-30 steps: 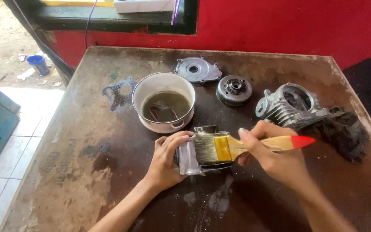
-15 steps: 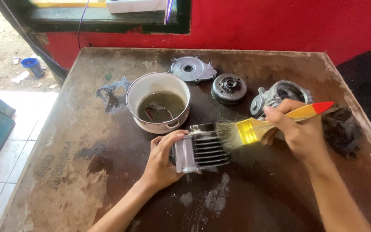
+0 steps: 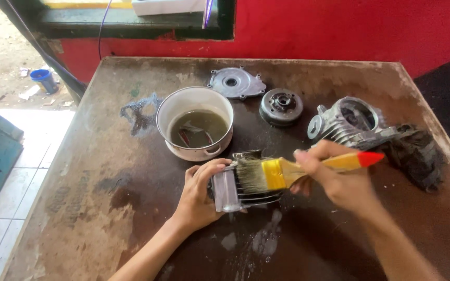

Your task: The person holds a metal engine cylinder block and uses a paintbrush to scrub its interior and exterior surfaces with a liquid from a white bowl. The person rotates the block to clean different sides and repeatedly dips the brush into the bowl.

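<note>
The left hand [image 3: 200, 195] is steadying a finned cylinder [image 3: 246, 182] on the surface [image 3: 131, 171], just in front of the white pot [image 3: 195, 123]; its grip is closed around the cylinder's left end, fingers curled over the top edge. The right hand [image 3: 339, 182] is holding a brush [image 3: 298, 170] by its yellow handle, grip closed tight around it, and the bristles are lying across the cylinder's fins.

The surface in front of the cylinder is looking wet and streaked, so the cylinder could be sliding under a hard stroke, since only one hand is pinning it. A slip toward the pot could be knocking it and spilling the murky liquid inside, where small parts are soaking. The left fingertips are sitting right beside the bristles, so they are likely catching splashes. A long sweep to the right could be bumping the cylinder head [image 3: 347, 125] and black rag [image 3: 417, 153] lying right of the pot. The round cover [image 3: 235, 83] and clutch part [image 3: 281, 106] behind the pot are well apart from the brushing.
</note>
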